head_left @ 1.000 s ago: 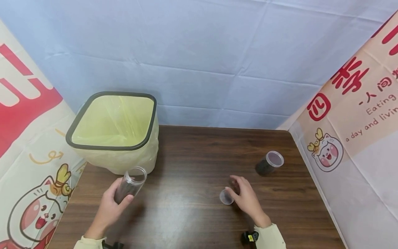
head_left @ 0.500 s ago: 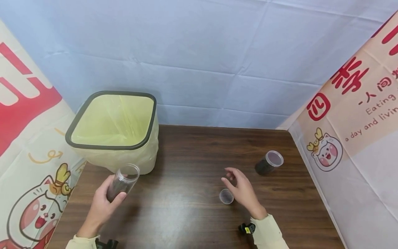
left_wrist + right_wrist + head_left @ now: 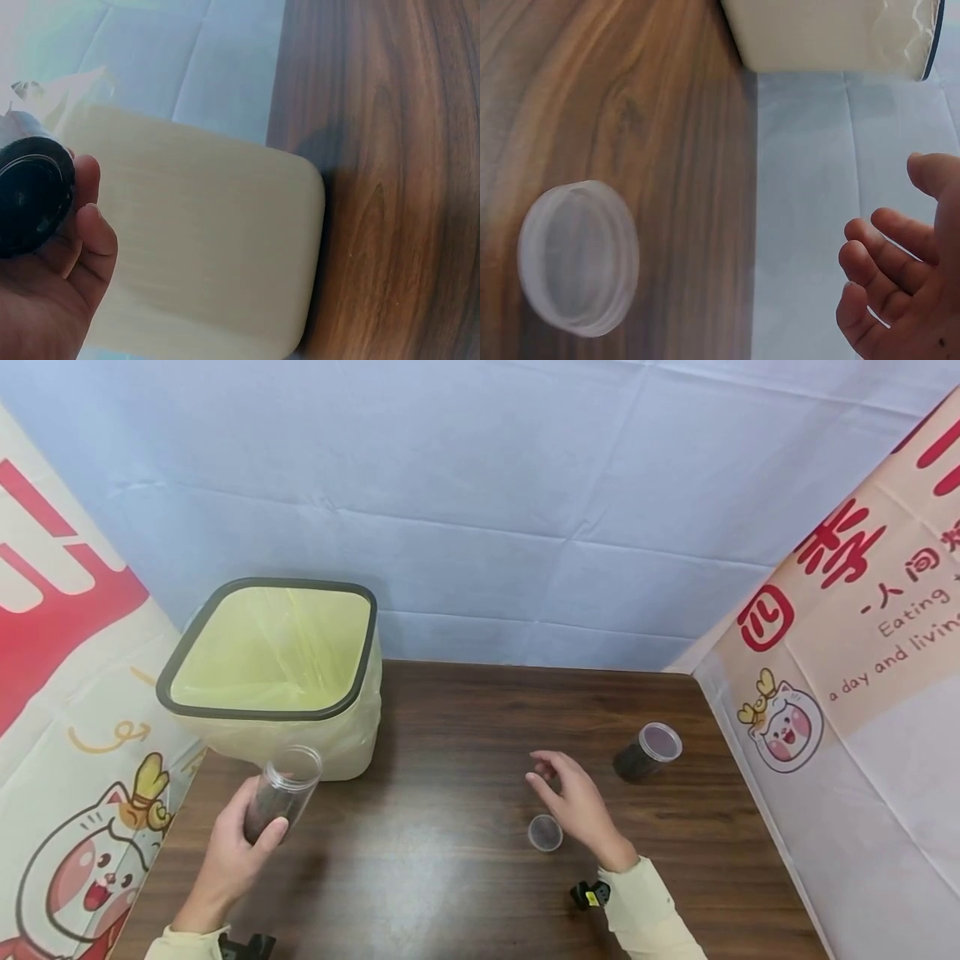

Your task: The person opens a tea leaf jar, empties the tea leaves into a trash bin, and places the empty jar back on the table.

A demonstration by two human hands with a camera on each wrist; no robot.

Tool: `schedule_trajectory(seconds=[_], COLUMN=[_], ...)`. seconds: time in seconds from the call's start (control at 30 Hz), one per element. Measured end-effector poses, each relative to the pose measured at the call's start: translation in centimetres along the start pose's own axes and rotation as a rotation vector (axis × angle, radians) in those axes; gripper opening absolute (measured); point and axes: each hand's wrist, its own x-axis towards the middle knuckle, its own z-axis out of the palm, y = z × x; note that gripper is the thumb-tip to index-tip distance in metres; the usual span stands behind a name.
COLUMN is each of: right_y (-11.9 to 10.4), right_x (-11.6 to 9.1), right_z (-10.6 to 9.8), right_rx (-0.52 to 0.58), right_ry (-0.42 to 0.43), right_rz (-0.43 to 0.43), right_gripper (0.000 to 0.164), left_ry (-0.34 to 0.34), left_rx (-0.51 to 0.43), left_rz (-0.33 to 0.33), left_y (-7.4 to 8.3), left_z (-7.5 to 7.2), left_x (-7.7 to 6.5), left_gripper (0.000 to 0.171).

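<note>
My left hand (image 3: 232, 850) grips a clear plastic jar (image 3: 282, 793) with an uncovered mouth and dark contents low inside, held tilted in front of the bin. In the left wrist view, the jar's dark round bottom (image 3: 30, 196) faces the camera, and the fingers curl along its side. Over the table, my right hand (image 3: 576, 803) hovers with loosely bent fingers and holds nothing. A clear round lid (image 3: 545, 832) lies on the wood just below that hand; in the right wrist view the lid (image 3: 579, 259) sits apart from the fingers.
A bin (image 3: 270, 714) with a dark rim and a pale yellow liner stands at the back left. A second jar (image 3: 648, 752), capped and dark inside, stands at the right of the wooden table (image 3: 450, 735). Printed cloth walls (image 3: 480, 510) enclose the back and sides.
My left hand has moved left with the jar, away from the bin's front right corner. My right hand has drifted left and slightly up, off the lid, which stays in place.
</note>
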Motion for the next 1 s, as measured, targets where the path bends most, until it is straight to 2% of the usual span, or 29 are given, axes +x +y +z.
schedule_trajectory(seconds=[0.27, 0.5, 0.67, 0.87, 1.0], right_y=[-1.4, -2.9, -3.9, -5.5, -6.6], right_x=[1.6, 3.2, 4.4, 6.0, 7.2], right_z=[-0.1, -0.1, -0.2, -0.6, -0.9], right_rx=[0.019, 0.052, 0.069, 0.117, 0.195], right_ry=[-0.030, -0.048, -0.065, -0.064, -0.100], right_rz=[-0.044, -0.087, -0.105, -0.105, -0.112], right_gripper=[0.030, 0.027, 0.027, 0.023, 0.020], left_ry=[0.035, 0.101, 0.124, 0.134, 0.145], left_rx=[0.036, 0.009, 0.018, 0.026, 0.053], left_rz=[-0.045, -0.044, -0.060, -0.072, -0.072], left_y=[-0.1, 0.1, 0.2, 0.5, 0.7], left_z=[-0.9, -1.5, -1.8, -2.4, -2.8], left_x=[-0.2, -0.2, -0.1, 0.1, 0.3], left_gripper=[0.044, 0.044, 0.043, 0.043, 0.043])
